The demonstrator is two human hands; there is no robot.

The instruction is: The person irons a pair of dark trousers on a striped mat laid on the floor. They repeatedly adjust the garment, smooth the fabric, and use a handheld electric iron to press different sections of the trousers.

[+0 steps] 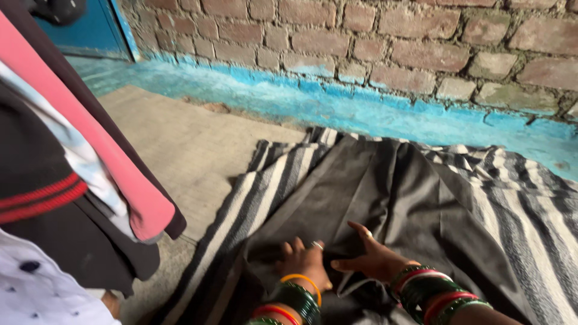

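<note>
A dark grey garment (385, 192) lies spread flat over a black-and-white striped cloth (530, 198) on the floor. My left hand (304, 262), with a ring and bangles at the wrist, presses on the garment's near edge, fingers curled into the fabric. My right hand (370, 256), also wearing several bangles, rests flat on the garment just to the right, fingers pointing left. The two hands almost touch.
Hanging clothes (72, 174) in black, pink, white and red fill the left side. A brick wall (373, 36) with a blue-painted base (337, 102) runs along the back. Bare concrete floor (180, 138) lies left of the cloth.
</note>
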